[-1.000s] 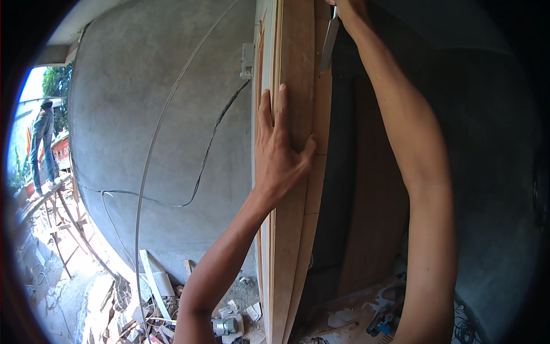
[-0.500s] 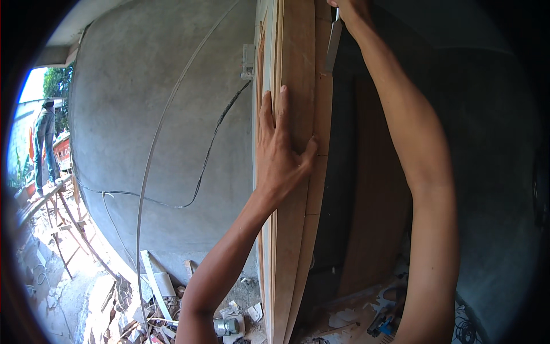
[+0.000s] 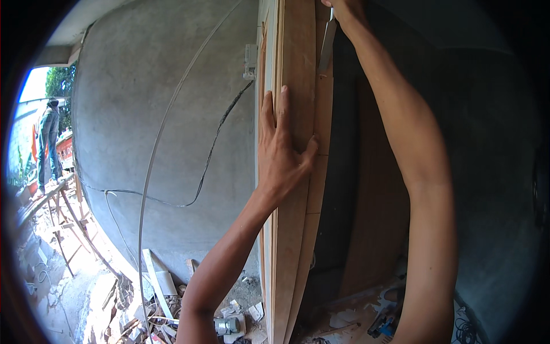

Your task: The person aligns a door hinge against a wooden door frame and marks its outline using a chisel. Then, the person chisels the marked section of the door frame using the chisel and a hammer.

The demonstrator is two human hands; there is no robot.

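Observation:
A tall wooden door frame (image 3: 295, 241) stands upright through the middle of the view. My left hand (image 3: 282, 152) lies against its face with fingers spread, the thumb reaching to the right edge. Up at the top border, my right hand (image 3: 346, 10) is closed on what looks like a chisel (image 3: 326, 49). Its flat metal blade points down, with the tip at the right edge strip of the frame, above my left hand. The chisel's handle and most of my right fingers are cut off by the picture's top.
Left of the frame rises a grey plastered wall (image 3: 172, 103) with a hanging black cable (image 3: 216, 135). Rubble and a grey-green power tool (image 3: 228, 326) lie below. A person (image 3: 48, 137) stands on scaffolding outside at far left. Lower right, a blue-trimmed tool (image 3: 382, 327) lies among scraps.
My right hand and the chisel have shifted slightly left, the blade now nearer the wood. My left hand keeps its place on the frame.

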